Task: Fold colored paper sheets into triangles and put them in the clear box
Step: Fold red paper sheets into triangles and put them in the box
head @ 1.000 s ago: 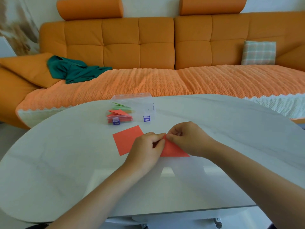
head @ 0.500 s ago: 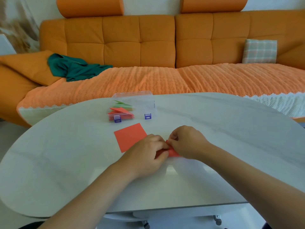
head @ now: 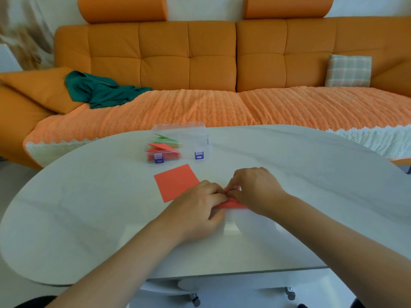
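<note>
- Pale oval table (head: pixel 89 218) stands in front of an orange sofa (head: pixel 189 63)
- Left hand (head: pixel 195 210) lies knuckles up with its fingers curled, pressing on the left end of a folded red paper (head: pixel 231 205)
- Right hand (head: pixel 255 190) meets it fingertip to fingertip, its bent fingers pinching the paper's far edge
- The folded red paper lies on the table between both hands; only a thin strip of its near edge shows
- Flat red sheet (head: pixel 175 182), square and unfolded, lies at 10 o'clock from the hands, one corner hidden behind the left hand
- Clear box (head: pixel 200 138) sits at 11 o'clock beyond the sheet, with two purple latches in front; red triangles (head: pixel 160 147) and green triangles (head: pixel 166 138) fill its left side
- On the sofa, a green cloth (head: pixel 100 90) lies at 10 o'clock and a plaid cushion (head: pixel 349 71) at 2 o'clock
</note>
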Available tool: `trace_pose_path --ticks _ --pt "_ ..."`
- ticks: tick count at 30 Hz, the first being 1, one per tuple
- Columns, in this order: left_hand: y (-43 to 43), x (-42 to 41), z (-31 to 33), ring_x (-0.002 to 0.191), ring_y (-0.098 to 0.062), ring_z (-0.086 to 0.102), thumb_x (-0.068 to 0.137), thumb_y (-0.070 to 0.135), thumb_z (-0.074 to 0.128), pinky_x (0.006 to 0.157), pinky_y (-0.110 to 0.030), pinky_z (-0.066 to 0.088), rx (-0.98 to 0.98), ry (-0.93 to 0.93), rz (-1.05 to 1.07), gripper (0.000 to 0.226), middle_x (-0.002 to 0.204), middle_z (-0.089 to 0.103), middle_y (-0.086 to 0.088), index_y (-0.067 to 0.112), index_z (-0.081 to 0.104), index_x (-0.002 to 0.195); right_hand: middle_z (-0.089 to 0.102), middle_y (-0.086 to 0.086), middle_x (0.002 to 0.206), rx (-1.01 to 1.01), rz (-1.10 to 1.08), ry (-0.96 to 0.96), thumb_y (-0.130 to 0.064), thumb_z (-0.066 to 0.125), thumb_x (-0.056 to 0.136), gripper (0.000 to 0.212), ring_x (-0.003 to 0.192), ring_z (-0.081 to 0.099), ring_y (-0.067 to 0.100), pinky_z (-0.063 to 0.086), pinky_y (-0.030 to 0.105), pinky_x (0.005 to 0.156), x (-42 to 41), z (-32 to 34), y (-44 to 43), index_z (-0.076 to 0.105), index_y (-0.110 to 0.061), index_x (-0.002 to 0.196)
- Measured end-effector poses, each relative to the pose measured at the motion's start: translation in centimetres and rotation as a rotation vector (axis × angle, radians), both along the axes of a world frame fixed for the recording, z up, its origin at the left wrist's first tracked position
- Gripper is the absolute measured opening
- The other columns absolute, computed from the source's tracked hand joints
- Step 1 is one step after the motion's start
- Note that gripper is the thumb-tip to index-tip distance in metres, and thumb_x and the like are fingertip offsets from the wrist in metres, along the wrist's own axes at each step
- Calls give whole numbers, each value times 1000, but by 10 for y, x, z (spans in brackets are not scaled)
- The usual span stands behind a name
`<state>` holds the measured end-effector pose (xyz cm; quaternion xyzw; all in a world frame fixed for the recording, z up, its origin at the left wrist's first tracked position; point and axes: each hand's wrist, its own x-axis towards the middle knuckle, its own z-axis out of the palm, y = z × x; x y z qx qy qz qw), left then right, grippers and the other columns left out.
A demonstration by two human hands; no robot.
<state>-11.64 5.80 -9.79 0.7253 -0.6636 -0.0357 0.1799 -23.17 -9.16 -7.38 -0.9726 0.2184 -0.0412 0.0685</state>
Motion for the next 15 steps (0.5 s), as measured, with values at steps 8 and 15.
trace_pose_path --ticks 8,15 --pt "11 -15 -2 95 -19 51 85 28 47 80 -33 43 -57 -235 -89 36 107 64 3 14 72 105 70 -13 99 108 -108 -28 -33 57 91 20 91 61 14 44 28 76 1 -4 0 77 -37 93" --pt "22 -27 -8 97 -18 51 87 28 45 76 -35 49 -52 -214 -40 34 108 62 0 11 69 104 69 -14 100 133 -103 -46 -33 60 91 16 95 61 12 40 26 76 -2 -4 1 75 -38 95"
